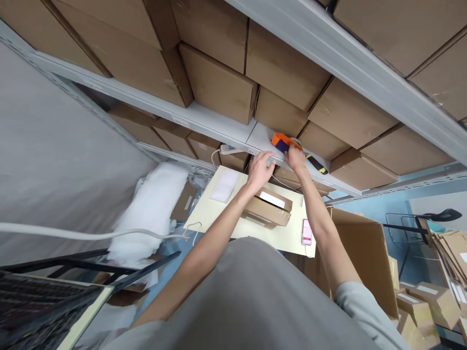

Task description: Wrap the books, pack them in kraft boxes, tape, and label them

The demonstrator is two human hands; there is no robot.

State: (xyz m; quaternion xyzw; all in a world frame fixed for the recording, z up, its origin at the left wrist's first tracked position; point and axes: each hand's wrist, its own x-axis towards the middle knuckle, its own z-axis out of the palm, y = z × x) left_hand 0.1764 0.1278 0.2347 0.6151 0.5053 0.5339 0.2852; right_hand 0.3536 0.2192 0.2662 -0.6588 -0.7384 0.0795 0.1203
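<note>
My right hand (295,156) reaches up to the shelf edge, its fingers closed round the near end of an orange and dark blue tape dispenser (281,142). My left hand (260,169) is raised just below the shelf edge, fingers apart and nothing in it. Under my hands an open cardboard box (268,214) with something white inside rests on the pale yellow table (292,238). To the right of the dispenser a black and yellow cutter (316,164) lies on the shelf.
Brown boxes (219,82) fill the shelves ahead. A phone (307,232) and a white foam sheet (224,185) lie on the table. A large open carton (365,257) stands at the right, white wrapping (153,209) at the left. A white cable (91,236) crosses the left side.
</note>
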